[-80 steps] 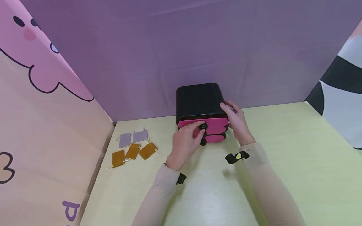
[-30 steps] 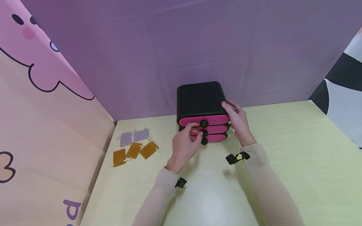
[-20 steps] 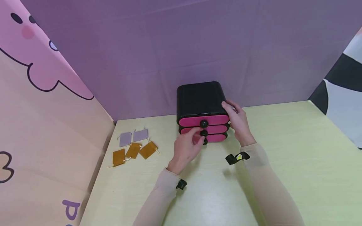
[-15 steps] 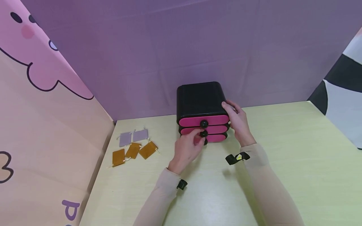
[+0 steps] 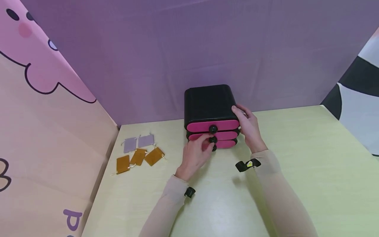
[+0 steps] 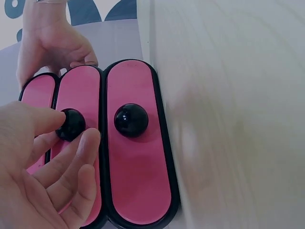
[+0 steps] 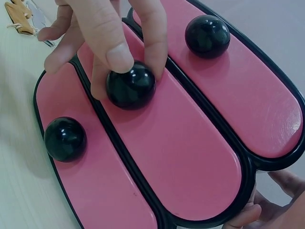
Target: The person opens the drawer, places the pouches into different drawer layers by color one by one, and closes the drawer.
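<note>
A small black drawer cabinet [image 5: 210,102] with three pink drawer fronts, all pushed in, stands against the purple backdrop. My left hand [image 5: 193,154] pinches the round black middle knob [image 7: 131,88] between thumb and fingers. Above it, the top knob [image 5: 213,129] is untouched, and the bottom knob [image 6: 131,120] sits free on the lowest front. At the cabinet's right side, my right hand [image 5: 250,130] grips the body, thumb near the upper front edge. Its other fingers are partly hidden behind that side in the head view.
Left of the cabinet lie two lilac drawstring pouches [image 5: 146,141] and three mustard-brown drawstring pouches [image 5: 138,157] on the pale wooden table [image 5: 219,204]. The purple backdrop [image 5: 148,65] rises right behind the cabinet, and a printed side panel [image 5: 44,138] borders the table's left edge.
The top drawer, slightly out at first, has gone in flush. My left hand has let go of the top knob and moved down to the middle one. My right hand stays at the cabinet's side.
</note>
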### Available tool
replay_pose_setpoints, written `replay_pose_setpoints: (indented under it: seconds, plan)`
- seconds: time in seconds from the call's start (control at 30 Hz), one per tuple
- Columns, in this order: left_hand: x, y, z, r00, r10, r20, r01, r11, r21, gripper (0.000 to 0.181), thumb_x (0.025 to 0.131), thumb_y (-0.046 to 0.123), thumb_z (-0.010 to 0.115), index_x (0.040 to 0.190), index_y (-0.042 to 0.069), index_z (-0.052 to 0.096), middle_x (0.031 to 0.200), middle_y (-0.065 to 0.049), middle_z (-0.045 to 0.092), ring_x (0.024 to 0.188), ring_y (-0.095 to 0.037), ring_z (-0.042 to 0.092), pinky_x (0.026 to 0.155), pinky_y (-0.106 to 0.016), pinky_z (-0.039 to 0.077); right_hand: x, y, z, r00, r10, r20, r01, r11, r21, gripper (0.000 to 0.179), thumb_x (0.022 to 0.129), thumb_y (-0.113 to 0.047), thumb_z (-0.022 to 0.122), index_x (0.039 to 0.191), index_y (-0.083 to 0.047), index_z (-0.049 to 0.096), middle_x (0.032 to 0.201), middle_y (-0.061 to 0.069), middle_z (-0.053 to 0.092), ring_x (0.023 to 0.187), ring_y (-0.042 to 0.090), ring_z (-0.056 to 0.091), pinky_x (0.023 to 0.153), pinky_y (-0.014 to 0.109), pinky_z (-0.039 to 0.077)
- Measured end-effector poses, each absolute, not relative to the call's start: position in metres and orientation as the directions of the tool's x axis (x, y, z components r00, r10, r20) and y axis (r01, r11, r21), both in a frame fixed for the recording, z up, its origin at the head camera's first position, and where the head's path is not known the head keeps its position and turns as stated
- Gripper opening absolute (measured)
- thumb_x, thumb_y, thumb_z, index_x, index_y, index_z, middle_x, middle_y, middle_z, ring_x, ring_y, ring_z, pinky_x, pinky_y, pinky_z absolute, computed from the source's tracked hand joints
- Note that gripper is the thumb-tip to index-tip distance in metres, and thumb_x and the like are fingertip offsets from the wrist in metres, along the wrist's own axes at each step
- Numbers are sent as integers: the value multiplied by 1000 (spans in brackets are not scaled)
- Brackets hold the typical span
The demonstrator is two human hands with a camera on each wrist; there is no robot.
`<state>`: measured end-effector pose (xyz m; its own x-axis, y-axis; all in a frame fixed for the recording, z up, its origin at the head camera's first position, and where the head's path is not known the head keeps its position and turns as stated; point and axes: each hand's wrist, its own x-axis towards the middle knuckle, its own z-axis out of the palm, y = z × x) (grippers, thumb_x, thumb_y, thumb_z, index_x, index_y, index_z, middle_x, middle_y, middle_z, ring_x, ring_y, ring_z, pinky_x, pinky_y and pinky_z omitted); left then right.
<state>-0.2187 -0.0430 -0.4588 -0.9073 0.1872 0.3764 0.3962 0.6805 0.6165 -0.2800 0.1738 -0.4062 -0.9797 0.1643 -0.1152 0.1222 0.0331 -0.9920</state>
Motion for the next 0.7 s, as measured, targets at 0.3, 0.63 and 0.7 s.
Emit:
replay_pose_setpoints:
  seconds: [0.3,0.63,0.7]
  plan:
    - [-218,-45,-459,-904,191,382,402,685,608,27,101,28,72,127,26,76,99,5,83,77,-9,73,66,-24,46,-282,173,-407,-981,155,-119,124,24,-992,73,100,-62,61,164,-32,43,158,7,50,105,8,54,84,31,44]
    - [-216,-46,-459,-909,188,373,392,692,606,27,100,30,72,127,27,77,98,7,83,78,-7,74,66,-25,47,-282,173,-408,-981,156,-120,126,28,-992,73,99,-62,62,163,-31,45,142,0,58,99,8,55,77,28,43]
    - [-215,-46,-460,-910,187,371,390,692,608,27,100,30,72,127,27,77,98,7,83,79,-7,74,67,-25,47,-281,173,-408,-980,156,-120,126,32,-992,73,99,-63,62,162,-31,45,143,1,58,99,8,55,76,28,43]
